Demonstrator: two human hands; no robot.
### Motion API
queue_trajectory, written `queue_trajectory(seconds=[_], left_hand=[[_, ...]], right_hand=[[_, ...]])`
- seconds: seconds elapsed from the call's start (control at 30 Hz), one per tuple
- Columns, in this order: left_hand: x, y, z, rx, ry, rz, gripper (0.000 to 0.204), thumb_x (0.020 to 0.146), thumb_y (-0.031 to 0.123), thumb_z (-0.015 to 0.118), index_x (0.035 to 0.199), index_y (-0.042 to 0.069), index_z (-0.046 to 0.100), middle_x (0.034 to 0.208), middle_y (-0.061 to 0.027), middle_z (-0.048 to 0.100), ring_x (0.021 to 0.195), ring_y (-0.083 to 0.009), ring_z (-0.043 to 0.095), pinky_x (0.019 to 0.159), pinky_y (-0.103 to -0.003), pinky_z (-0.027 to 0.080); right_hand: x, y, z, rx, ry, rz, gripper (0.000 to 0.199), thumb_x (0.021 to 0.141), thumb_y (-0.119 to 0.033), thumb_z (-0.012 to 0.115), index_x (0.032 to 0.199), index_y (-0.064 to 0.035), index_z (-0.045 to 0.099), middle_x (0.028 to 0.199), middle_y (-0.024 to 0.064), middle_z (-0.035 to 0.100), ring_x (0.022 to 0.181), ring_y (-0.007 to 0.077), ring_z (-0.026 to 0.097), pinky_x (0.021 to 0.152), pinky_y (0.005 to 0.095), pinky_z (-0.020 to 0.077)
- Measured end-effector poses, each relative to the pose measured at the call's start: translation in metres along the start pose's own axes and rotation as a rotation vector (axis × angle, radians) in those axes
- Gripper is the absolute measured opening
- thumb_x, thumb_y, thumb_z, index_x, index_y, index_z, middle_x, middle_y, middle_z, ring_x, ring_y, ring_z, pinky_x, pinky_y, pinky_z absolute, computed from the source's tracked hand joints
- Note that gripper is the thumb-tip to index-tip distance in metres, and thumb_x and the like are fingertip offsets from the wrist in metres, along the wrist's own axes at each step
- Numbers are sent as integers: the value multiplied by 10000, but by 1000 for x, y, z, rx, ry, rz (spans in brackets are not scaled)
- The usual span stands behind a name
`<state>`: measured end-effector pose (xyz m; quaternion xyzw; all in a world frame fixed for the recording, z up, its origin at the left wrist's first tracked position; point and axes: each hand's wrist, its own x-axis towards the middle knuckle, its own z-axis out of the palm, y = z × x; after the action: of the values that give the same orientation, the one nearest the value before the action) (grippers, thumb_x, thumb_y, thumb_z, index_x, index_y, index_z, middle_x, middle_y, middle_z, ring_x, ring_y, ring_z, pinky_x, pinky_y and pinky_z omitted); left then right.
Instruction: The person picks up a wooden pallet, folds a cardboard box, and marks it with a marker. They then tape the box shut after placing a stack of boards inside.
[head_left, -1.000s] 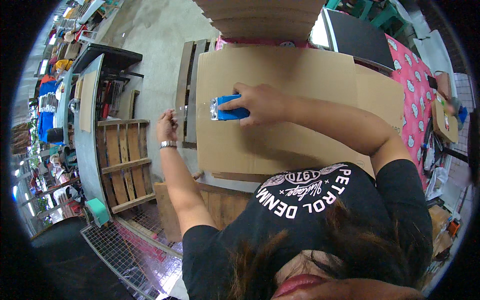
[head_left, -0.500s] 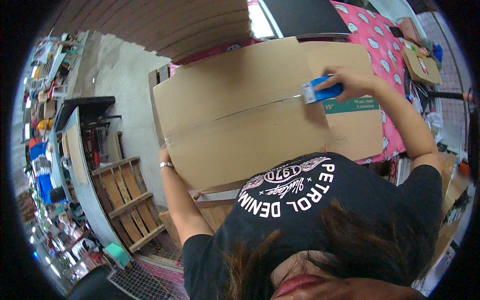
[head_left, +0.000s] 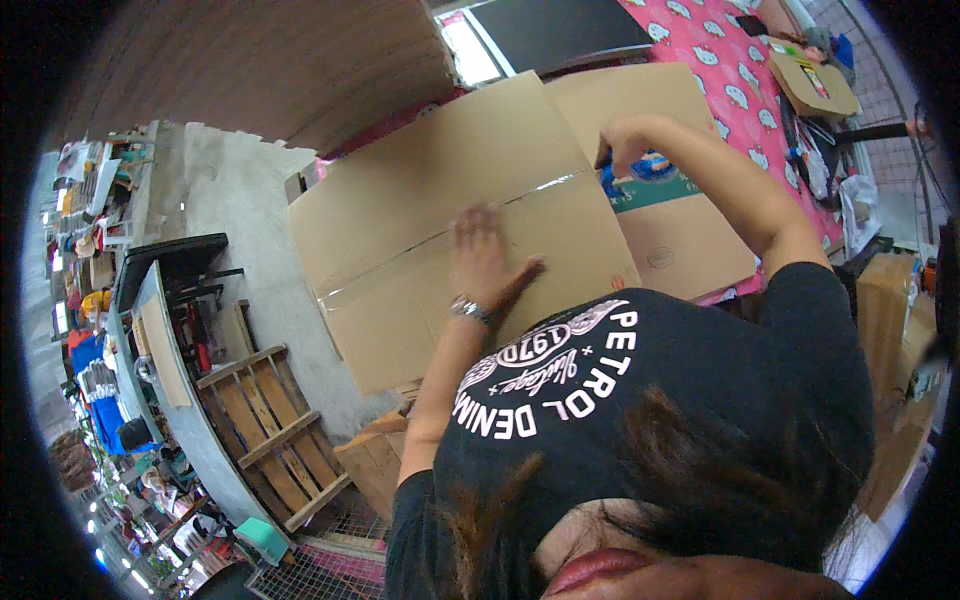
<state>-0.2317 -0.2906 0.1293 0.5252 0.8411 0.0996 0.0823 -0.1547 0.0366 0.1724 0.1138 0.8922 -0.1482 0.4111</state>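
Note:
A large brown cardboard box (head_left: 400,320) lies in front of me with its two flaps meeting in a long seam. Clear tape (head_left: 545,188) runs along that seam and shines near the right end. My left hand (head_left: 482,255), a little blurred, rests on the box over the seam with its fingers stretched out. Beyond the box's right edge, my right hand (head_left: 632,142) grips a blue tape dispenser (head_left: 655,167), partly hidden by the fingers. Under them lies another flat cardboard piece (head_left: 690,235) with a green band.
Stacked cardboard (head_left: 260,75) rises at the far left. A pink patterned cloth (head_left: 735,95) covers the table to the right, with a small open carton (head_left: 812,85) on it. Wooden pallet slats (head_left: 275,430) and a grey-topped table (head_left: 185,420) stand left, beside concrete floor (head_left: 235,190).
My left hand has moved from the box's left edge onto its top, over the seam. My right hand has carried the tape dispenser off the box's right edge, and the tape there lies along the seam.

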Motion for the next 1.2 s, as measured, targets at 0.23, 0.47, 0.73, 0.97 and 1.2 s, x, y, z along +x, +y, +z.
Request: queue_trajectory(seconds=[0.23,0.47,0.73,0.97,1.2], left_hand=[[-54,-117,0,20,116,-480,858,829,579,491,1395,-30,280,1494,-180,210,1397,-272,173,1129,-448,102],[-104,-264,-19,-668,221,-785,763,838,498,590,1321,-51,373,1308,-240,459,1230,-367,423,996,-402,355],[-127,-335,10,-1069,171,-839,906,817,758,309,1413,76,298,1358,-151,439,1159,-287,502,989,-423,391],[-124,-358,40,-1725,93,-950,966,768,812,295,1392,76,335,1352,-151,448,1191,-326,476,944,-455,439],[-149,-305,21,-1814,-78,-992,936,781,803,272,1382,92,364,1321,-146,478,1175,-299,486,928,-446,444]], right_hand=[[-35,72,68,-42,389,310,489,633,-140,722,1118,-154,651,1043,180,647,967,320,617,833,400,486],[16,46,180,356,1175,319,395,802,-268,603,1119,-33,606,1052,252,599,985,401,570,880,455,445],[2,-81,114,1507,638,38,614,946,-490,352,1276,11,484,1283,153,516,1176,259,478,1000,332,346],[30,-60,128,1718,729,-62,567,944,-505,358,1283,-70,489,1163,104,583,1042,212,549,923,361,424],[71,-6,131,1438,466,174,552,949,-501,348,1297,-93,484,1186,108,571,1060,203,542,925,351,425]])
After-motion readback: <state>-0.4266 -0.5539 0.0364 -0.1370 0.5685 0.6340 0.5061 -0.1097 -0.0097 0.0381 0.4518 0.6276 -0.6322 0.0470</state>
